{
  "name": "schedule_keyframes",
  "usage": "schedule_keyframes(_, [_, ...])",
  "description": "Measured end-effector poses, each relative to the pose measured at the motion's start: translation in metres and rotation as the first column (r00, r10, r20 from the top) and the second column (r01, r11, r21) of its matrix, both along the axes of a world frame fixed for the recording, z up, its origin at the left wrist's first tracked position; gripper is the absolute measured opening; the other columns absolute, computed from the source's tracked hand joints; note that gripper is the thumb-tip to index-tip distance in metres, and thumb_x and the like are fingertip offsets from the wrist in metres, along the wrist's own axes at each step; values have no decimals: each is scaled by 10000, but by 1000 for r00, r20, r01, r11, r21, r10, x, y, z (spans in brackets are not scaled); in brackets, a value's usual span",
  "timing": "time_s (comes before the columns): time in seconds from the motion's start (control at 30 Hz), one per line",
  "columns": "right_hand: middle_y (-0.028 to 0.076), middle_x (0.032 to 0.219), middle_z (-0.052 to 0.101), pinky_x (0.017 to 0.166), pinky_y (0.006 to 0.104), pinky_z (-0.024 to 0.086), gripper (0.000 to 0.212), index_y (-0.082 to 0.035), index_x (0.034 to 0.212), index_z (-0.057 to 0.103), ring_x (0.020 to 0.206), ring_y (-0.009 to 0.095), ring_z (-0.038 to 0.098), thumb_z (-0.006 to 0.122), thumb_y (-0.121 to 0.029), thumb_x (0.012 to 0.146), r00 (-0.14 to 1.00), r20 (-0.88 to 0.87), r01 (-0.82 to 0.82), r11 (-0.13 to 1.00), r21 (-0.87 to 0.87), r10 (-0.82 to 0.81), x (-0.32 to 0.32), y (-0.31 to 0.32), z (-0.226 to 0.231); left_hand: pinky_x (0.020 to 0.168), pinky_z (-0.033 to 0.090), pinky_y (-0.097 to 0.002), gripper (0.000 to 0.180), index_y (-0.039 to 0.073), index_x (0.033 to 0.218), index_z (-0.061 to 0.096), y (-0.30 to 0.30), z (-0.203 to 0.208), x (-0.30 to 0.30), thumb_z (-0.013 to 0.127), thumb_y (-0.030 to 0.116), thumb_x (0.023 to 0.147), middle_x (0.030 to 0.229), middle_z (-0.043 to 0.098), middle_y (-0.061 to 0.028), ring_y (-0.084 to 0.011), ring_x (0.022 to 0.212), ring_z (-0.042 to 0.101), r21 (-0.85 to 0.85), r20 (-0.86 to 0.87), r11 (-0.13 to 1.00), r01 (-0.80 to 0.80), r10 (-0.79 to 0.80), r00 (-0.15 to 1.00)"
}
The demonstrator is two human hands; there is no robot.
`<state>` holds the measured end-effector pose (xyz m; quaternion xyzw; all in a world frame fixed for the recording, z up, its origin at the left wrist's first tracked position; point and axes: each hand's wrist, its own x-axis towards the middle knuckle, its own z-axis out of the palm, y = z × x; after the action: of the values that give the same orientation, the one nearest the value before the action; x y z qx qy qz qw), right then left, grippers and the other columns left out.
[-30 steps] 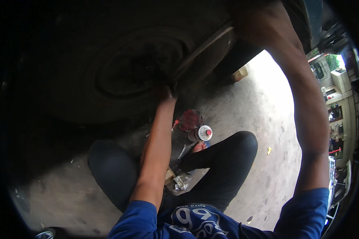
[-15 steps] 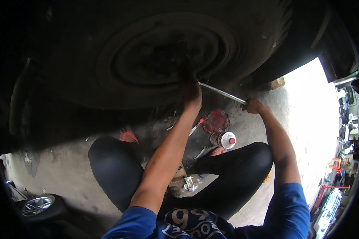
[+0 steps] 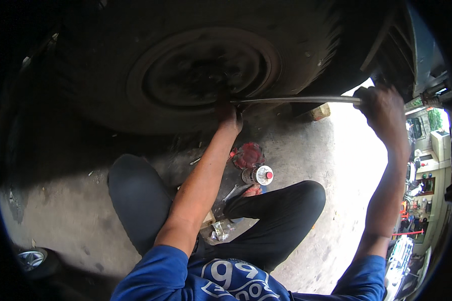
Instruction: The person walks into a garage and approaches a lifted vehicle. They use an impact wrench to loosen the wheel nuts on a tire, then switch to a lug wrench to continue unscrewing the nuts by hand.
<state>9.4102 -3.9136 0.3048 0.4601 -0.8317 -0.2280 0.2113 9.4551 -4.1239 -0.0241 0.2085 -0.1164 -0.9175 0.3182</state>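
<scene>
In front of me a large dark wheel with a tyre [image 3: 105, 100] fills the upper view, its hub deep in shadow. A long-handled wrench [image 3: 301, 100], a straight metal bar, runs sideways from the hub area to the right. My right hand [image 3: 384, 113] is closed round its outer end. Close to the wheel, my left hand [image 3: 229, 116] is at the inner end, seemingly closed round it. Darkness hides those fingers and the wrench's head, so I cannot tell what it is fitted on.
Between my feet and the wheel are a red dish [image 3: 248, 155] and a can with a red cap [image 3: 258, 175]. A spanner [image 3: 231, 192] lies on the concrete floor. There is a block [image 3: 320, 112] beyond the tyre, and another wheel [image 3: 32, 259] at lower left.
The wrench's outer end has swung up and away from me, from slanting toward me to nearly level. My right hand has moved up and right with it; my left hand stays by the hub.
</scene>
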Motion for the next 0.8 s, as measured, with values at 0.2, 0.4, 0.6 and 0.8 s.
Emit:
schedule_keyframes(0.2, [95, 934, 688, 988, 391, 454, 177, -94, 978, 725, 975, 213, 660, 736, -38, 811, 878, -323, -313, 934, 173, 354, 66, -77, 38, 765, 485, -291, 271, 233, 1274, 562, 0, 11, 4, 482, 251, 1015, 1114, 586, 15, -131, 916, 541, 93, -154, 995, -33, 47, 987])
schedule_keyframes(0.4, [91, 876, 681, 908, 380, 469, 146, -90, 922, 723, 903, 215, 660, 740, -51, 783, 731, -278, -550, 779, 301, 624, 119, -133, 40, 757, 462, -237, 292, 218, 1302, 555, -4, -26, -14, 503, 229, 1015, 1135, 584, 32, -90, 886, 532, 75, -317, 997, 24, 1, 948])
schedule_keyframes(0.6, [87, 818, 673, 829, 370, 484, 116, -86, 867, 720, 830, 216, 661, 744, -65, 755, 681, -204, -616, 701, 359, 704, 147, -161, 37, 841, 466, -235, 349, 214, 1347, 532, -10, -36, -21, 528, 188, 999, 1181, 574, 46, -62, 994, 561, 108, -409, 993, 53, -4, 913])
schedule_keyframes(0.8, [83, 761, 666, 750, 359, 500, 90, -83, 811, 718, 758, 217, 661, 749, -79, 727, 634, -183, -685, 655, 319, 751, 150, -185, 12, 851, 480, -249, 345, 207, 1340, 537, -9, -12, -11, 537, 189, 996, 1178, 576, 31, -75, 1019, 565, 141, -301, 990, 17, 27, 953])
